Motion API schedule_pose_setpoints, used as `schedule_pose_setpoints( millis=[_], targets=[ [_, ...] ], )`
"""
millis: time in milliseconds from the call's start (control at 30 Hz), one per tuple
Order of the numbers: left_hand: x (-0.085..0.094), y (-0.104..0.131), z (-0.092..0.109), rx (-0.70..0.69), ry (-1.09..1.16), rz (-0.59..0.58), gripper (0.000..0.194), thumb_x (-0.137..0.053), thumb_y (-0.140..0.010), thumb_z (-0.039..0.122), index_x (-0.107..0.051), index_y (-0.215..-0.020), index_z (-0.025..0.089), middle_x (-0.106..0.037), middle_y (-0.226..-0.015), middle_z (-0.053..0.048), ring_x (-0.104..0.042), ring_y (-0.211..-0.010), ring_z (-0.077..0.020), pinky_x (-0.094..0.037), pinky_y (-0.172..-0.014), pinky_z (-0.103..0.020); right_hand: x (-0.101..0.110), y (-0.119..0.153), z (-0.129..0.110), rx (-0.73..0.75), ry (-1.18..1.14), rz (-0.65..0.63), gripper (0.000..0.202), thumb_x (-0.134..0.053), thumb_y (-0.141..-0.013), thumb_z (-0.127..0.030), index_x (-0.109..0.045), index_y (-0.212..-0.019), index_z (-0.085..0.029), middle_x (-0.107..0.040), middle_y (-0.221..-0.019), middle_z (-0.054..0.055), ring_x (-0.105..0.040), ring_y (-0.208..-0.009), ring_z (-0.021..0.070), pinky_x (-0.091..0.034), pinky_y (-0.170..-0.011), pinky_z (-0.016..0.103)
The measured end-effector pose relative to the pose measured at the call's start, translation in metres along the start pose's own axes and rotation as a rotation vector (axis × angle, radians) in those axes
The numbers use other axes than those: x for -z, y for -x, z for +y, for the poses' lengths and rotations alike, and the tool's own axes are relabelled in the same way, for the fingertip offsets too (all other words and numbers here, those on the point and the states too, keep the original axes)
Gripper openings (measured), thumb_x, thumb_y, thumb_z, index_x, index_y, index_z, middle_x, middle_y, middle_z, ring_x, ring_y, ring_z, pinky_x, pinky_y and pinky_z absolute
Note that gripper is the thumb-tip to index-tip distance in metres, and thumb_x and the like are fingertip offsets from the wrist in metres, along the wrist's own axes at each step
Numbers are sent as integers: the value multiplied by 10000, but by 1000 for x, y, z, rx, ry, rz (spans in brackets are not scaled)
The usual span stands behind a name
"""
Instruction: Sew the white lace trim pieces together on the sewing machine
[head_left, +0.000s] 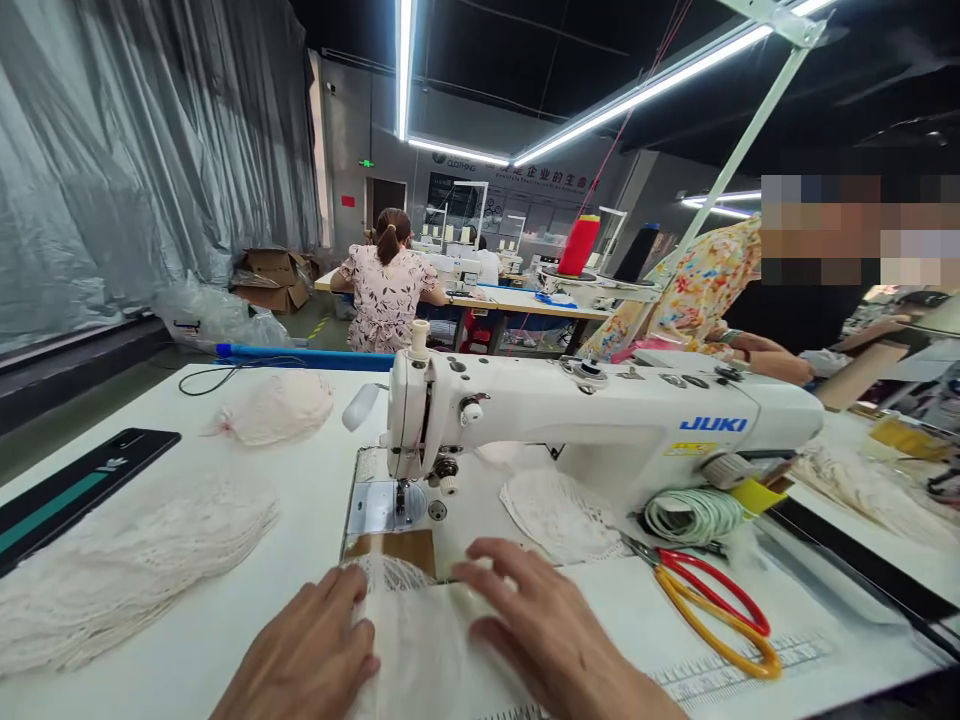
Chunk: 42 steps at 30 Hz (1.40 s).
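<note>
A white JUKI sewing machine (600, 400) stands on the white table. Sheer white lace fabric (416, 640) lies in front of its needle plate (386, 505). My left hand (311, 635) rests along the fabric's left edge, fingers bent and close together; whether they pinch the cloth is hidden. On the right side, my right hand (536, 620) hovers with its fingers apart, nothing held in it. More white lace (562, 515) lies under the machine's arm.
Stacked lace pieces (142, 560) and a black-and-green case (82, 490) lie at left, a lace bundle (277, 405) behind. Scissors (720, 610), a green cord coil (694, 517) and a clear ruler (682, 685) are at right. People sit or stand beyond.
</note>
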<state>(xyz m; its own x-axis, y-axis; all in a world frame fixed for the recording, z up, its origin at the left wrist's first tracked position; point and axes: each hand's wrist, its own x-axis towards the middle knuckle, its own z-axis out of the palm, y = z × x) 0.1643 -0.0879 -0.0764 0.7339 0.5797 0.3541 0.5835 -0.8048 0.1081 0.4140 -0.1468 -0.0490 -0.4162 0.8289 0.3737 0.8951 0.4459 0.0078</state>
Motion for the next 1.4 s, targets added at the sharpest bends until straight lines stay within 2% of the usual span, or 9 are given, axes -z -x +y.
schedule_pose_setpoints(
  millis=[100,233,400,467,633,800,1033,1300,1400],
  targets=[
    [-6,-19,-3,-68,93,85,248,-389,-808,81,-587,-826,230,-585,-1169,-60,-564,-1007,-248,-478,-778,-343,-6,-3,-28,88,-145,-48,245,-466,-903,-266,-494,-1146,-258,-573,-1130,67,-594,-816,147,-460,-683,253],
    [-2,-41,-12,37,246,-34,453,-380,-770,48,-526,-1140,265,-588,-1147,-38,-542,-1028,-227,-443,-858,-367,-17,0,-31,173,-124,2,145,-418,-925,-271,-549,-915,-211,-621,-914,44,-555,-667,137,-412,-583,261],
    [16,-45,-31,303,403,-270,251,-375,-861,210,-585,-993,250,-612,-933,-27,-565,-880,-226,-436,-779,-349,-5,-10,-25,94,-315,-2,323,-398,-926,-475,-557,-975,-198,-614,-930,69,-560,-759,173,-454,-656,290],
    [18,-44,-35,363,459,-305,241,-379,-868,233,-592,-980,237,-623,-954,-35,-555,-927,-236,-422,-800,-349,-1,-21,-28,45,-382,31,270,-453,-917,-431,-547,-1024,-201,-605,-974,75,-561,-827,177,-467,-719,286],
    [10,-45,-34,435,508,-262,233,-386,-881,257,-607,-943,224,-655,-982,-37,-560,-957,-245,-397,-826,-353,-27,-47,-35,117,-389,109,117,-410,-922,-192,-527,-923,-180,-597,-952,72,-546,-810,170,-466,-715,282],
    [10,-48,-34,426,491,-211,229,-369,-888,248,-597,-876,228,-665,-868,-17,-587,-861,-227,-404,-747,-327,-52,-53,-30,174,-284,118,243,-342,-966,-321,-510,-905,-156,-589,-881,74,-521,-701,161,-460,-628,278],
    [0,-45,-36,334,336,-235,209,-390,-873,169,-579,-923,243,-616,-840,0,-580,-823,-210,-414,-740,-339,-56,-50,-27,227,-227,144,252,-375,-958,-306,-544,-990,-121,-605,-970,102,-527,-727,182,-455,-608,297],
    [-16,-32,-34,20,107,182,280,-306,-902,88,-561,-904,204,-556,-876,-47,-511,-711,-186,-383,-638,-305,-66,-48,-26,263,-107,210,282,-369,-950,-266,-588,-961,-88,-617,-909,108,-507,-683,183,-412,-534,301],
    [-30,-25,-35,-142,71,184,275,-326,-898,73,-557,-824,202,-571,-835,-32,-527,-714,-172,-372,-654,-294,-67,-46,-26,255,-76,181,274,-398,-941,-281,-594,-950,-90,-618,-875,102,-511,-681,183,-406,-532,297]
  ],
)
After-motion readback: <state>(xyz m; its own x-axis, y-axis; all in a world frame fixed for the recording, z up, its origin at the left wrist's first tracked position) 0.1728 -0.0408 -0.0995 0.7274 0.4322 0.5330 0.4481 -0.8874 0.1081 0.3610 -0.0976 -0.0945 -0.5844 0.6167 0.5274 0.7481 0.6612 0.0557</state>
